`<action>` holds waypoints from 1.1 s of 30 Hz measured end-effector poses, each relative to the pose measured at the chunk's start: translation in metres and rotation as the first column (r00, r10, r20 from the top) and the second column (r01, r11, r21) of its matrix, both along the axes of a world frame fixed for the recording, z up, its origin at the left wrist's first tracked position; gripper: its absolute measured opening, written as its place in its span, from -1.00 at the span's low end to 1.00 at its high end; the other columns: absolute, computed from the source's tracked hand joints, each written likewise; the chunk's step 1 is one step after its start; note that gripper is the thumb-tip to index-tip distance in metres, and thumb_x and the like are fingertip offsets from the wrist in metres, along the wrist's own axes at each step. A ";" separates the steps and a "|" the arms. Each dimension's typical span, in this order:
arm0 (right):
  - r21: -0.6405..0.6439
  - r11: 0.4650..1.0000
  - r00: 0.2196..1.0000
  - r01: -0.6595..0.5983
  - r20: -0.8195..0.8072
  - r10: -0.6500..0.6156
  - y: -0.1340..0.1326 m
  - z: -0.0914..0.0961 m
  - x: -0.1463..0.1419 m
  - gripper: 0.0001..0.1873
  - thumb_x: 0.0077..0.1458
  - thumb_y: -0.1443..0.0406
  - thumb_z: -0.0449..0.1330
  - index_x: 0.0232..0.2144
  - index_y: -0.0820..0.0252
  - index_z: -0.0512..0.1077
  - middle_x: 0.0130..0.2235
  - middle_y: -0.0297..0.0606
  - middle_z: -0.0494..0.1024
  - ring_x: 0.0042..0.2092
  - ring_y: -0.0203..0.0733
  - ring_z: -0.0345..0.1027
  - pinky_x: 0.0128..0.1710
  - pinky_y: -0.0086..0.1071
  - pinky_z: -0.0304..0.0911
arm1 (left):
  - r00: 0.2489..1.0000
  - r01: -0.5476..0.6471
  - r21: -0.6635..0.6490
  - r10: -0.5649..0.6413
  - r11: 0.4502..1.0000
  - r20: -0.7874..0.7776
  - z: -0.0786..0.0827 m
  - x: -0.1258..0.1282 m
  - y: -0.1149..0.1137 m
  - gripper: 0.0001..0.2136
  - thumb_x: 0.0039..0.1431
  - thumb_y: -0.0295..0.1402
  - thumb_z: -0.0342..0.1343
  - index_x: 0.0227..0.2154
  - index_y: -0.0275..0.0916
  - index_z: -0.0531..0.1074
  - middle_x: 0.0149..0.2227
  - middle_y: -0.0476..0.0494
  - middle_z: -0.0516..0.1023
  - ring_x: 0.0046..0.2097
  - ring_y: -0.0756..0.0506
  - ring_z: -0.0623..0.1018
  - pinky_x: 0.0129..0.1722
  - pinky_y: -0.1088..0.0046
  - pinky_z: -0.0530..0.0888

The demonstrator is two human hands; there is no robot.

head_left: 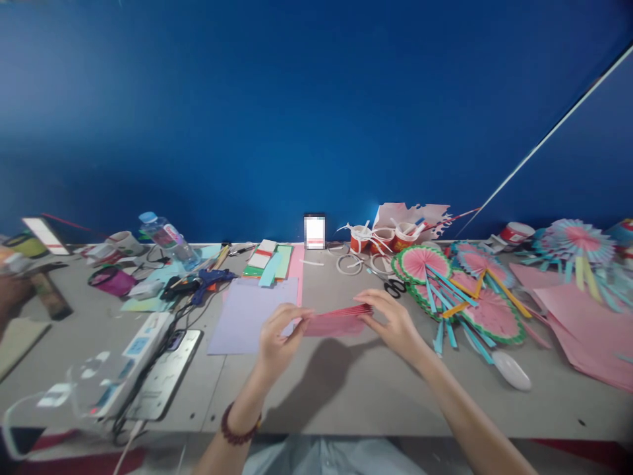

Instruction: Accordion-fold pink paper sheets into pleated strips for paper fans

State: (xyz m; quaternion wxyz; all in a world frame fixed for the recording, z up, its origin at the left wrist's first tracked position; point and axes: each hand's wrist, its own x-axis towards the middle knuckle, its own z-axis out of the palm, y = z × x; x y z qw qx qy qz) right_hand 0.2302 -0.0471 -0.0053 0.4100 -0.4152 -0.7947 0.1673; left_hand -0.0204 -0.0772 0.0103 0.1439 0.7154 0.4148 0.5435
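A pleated pink paper strip (pixel 333 320) is held above the grey table (pixel 346 389) between both hands. My left hand (pixel 279 340) pinches its left end, fingers closed. At the right end, my right hand (pixel 390 320) grips the folded pleats with fingers pressed together. A lilac paper sheet (pixel 247 323) lies flat just left of and behind my left hand. On my left wrist sits a dark red bead bracelet (pixel 237 429).
Finished pink-and-green paper fans with blue and yellow sticks (pixel 459 297) lie to the right, with black scissors (pixel 394 287) and pink sheets (pixel 588 330). A power strip (pixel 143 349), glue gun (pixel 198 284), water bottle (pixel 165 237) and paper cups (pixel 380 239) stand around. Another person's hand (pixel 12 293) is at the far left.
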 end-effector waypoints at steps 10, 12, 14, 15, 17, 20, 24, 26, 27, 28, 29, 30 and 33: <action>-0.188 0.982 0.992 0.029 -0.118 -0.052 0.002 -0.001 0.000 -0.80 0.10 0.17 0.16 -0.32 0.13 0.52 -0.29 -0.20 0.56 -0.27 -0.18 0.46 -0.22 -0.33 0.38 | 1.000 -0.017 -0.046 0.017 0.999 0.011 -0.002 -0.008 0.001 -0.88 0.14 -0.45 0.08 -0.30 -0.21 0.50 -0.42 -0.09 0.56 -0.35 -0.03 0.52 -0.32 0.45 0.46; -0.205 0.978 0.991 0.039 -0.117 -0.064 0.002 0.000 -0.001 -0.80 0.10 0.17 0.17 -0.34 0.13 0.53 -0.30 -0.21 0.57 -0.27 -0.17 0.46 -0.22 -0.34 0.38 | 1.000 -0.012 -0.053 0.012 0.999 0.013 -0.003 -0.009 0.001 -0.87 0.13 -0.47 0.09 -0.28 -0.21 0.50 -0.41 -0.08 0.55 -0.34 -0.03 0.52 -0.32 0.47 0.45; -0.203 0.978 0.992 0.041 -0.111 -0.065 0.002 0.000 -0.001 -0.81 0.10 0.17 0.17 -0.37 0.14 0.52 -0.32 -0.21 0.57 -0.26 -0.16 0.46 -0.22 -0.34 0.37 | 1.000 -0.009 -0.051 0.010 0.999 0.014 -0.005 -0.010 0.001 -0.86 0.13 -0.49 0.09 -0.28 -0.20 0.50 -0.41 -0.07 0.55 -0.34 -0.02 0.52 -0.31 0.47 0.45; -0.197 0.980 0.992 0.041 -0.109 -0.063 0.002 0.000 -0.002 -0.81 0.10 0.18 0.17 -0.38 0.14 0.52 -0.33 -0.21 0.57 -0.26 -0.17 0.45 -0.21 -0.34 0.36 | 1.000 -0.005 -0.051 0.006 0.999 0.013 -0.005 -0.010 0.001 -0.86 0.13 -0.49 0.09 -0.27 -0.20 0.50 -0.41 -0.07 0.55 -0.33 -0.02 0.52 -0.30 0.47 0.45; -0.183 0.983 0.993 0.036 -0.107 -0.056 0.002 0.000 -0.002 -0.81 0.11 0.18 0.17 -0.39 0.14 0.52 -0.33 -0.22 0.57 -0.27 -0.17 0.45 -0.21 -0.34 0.35 | 1.000 0.002 -0.055 -0.001 0.999 0.015 -0.006 -0.010 0.001 -0.85 0.14 -0.49 0.08 -0.26 -0.20 0.49 -0.40 -0.07 0.55 -0.33 -0.02 0.51 -0.30 0.47 0.45; -0.175 0.985 0.995 0.010 -0.101 -0.028 0.002 -0.001 -0.003 -0.79 0.13 0.18 0.14 -0.36 0.13 0.52 -0.32 -0.21 0.56 -0.27 -0.18 0.44 -0.22 -0.35 0.34 | 1.000 0.000 -0.073 0.001 0.997 0.006 -0.006 -0.010 0.001 -0.86 0.15 -0.47 0.08 -0.26 -0.21 0.49 -0.40 -0.09 0.55 -0.33 -0.03 0.51 -0.30 0.46 0.45; -0.190 0.982 0.996 -0.008 -0.089 -0.009 0.002 -0.002 -0.003 -0.80 0.15 0.21 0.12 -0.35 0.13 0.52 -0.31 -0.22 0.53 -0.26 -0.19 0.42 -0.20 -0.34 0.32 | 1.000 -0.008 -0.090 0.008 0.996 0.004 -0.006 -0.011 0.001 -0.87 0.15 -0.44 0.08 -0.28 -0.21 0.50 -0.41 -0.10 0.55 -0.32 -0.04 0.52 -0.30 0.45 0.45; -0.190 0.982 0.996 -0.010 -0.090 -0.007 0.002 -0.002 -0.003 -0.80 0.15 0.21 0.11 -0.36 0.13 0.51 -0.32 -0.21 0.52 -0.25 -0.18 0.42 -0.20 -0.33 0.32 | 1.000 -0.004 -0.096 0.006 0.995 0.022 -0.006 -0.011 0.001 -0.87 0.15 -0.44 0.08 -0.28 -0.21 0.51 -0.41 -0.10 0.55 -0.33 -0.04 0.52 -0.30 0.44 0.45; -0.184 0.983 0.996 -0.010 -0.093 -0.008 0.002 -0.002 -0.004 -0.79 0.15 0.20 0.11 -0.38 0.14 0.51 -0.33 -0.21 0.52 -0.26 -0.17 0.41 -0.20 -0.33 0.31 | 0.999 -0.003 -0.107 0.006 0.994 0.034 -0.006 -0.010 0.001 -0.87 0.14 -0.43 0.08 -0.28 -0.21 0.51 -0.41 -0.10 0.55 -0.33 -0.04 0.52 -0.30 0.44 0.45; -0.180 0.984 0.995 -0.007 -0.097 -0.011 0.002 -0.003 -0.004 -0.79 0.15 0.20 0.11 -0.39 0.14 0.51 -0.34 -0.21 0.51 -0.26 -0.17 0.41 -0.21 -0.32 0.31 | 0.999 -0.002 -0.127 0.009 0.992 0.048 -0.007 -0.010 0.001 -0.87 0.13 -0.42 0.09 -0.29 -0.21 0.51 -0.41 -0.10 0.55 -0.33 -0.04 0.52 -0.30 0.43 0.45; -0.180 0.984 0.995 0.000 -0.103 -0.019 0.002 -0.003 -0.005 -0.79 0.15 0.20 0.11 -0.40 0.15 0.51 -0.35 -0.21 0.51 -0.27 -0.17 0.40 -0.22 -0.33 0.31 | 0.998 -0.006 -0.157 0.017 0.988 0.066 -0.008 -0.010 0.001 -0.88 0.12 -0.42 0.10 -0.30 -0.21 0.52 -0.42 -0.10 0.55 -0.33 -0.04 0.52 -0.29 0.44 0.46; -0.190 0.982 0.994 0.009 -0.108 -0.030 0.002 -0.003 -0.006 -0.79 0.14 0.21 0.11 -0.41 0.15 0.51 -0.37 -0.22 0.51 -0.29 -0.18 0.40 -0.24 -0.33 0.30 | 0.995 -0.014 -0.195 0.033 0.981 0.092 -0.009 -0.010 0.002 -0.89 0.10 -0.41 0.12 -0.31 -0.22 0.52 -0.42 -0.09 0.55 -0.33 -0.04 0.52 -0.29 0.44 0.46; -0.286 0.958 0.990 0.041 -0.115 -0.076 0.002 -0.003 -0.007 -0.82 0.09 0.24 0.15 -0.45 0.16 0.51 -0.43 -0.26 0.49 -0.36 -0.20 0.39 -0.29 -0.35 0.28 | 0.967 -0.039 -0.329 0.118 0.944 0.226 -0.013 -0.008 0.005 -0.88 -0.01 -0.38 0.21 -0.37 -0.24 0.53 -0.44 -0.09 0.56 -0.35 -0.05 0.53 -0.28 0.43 0.48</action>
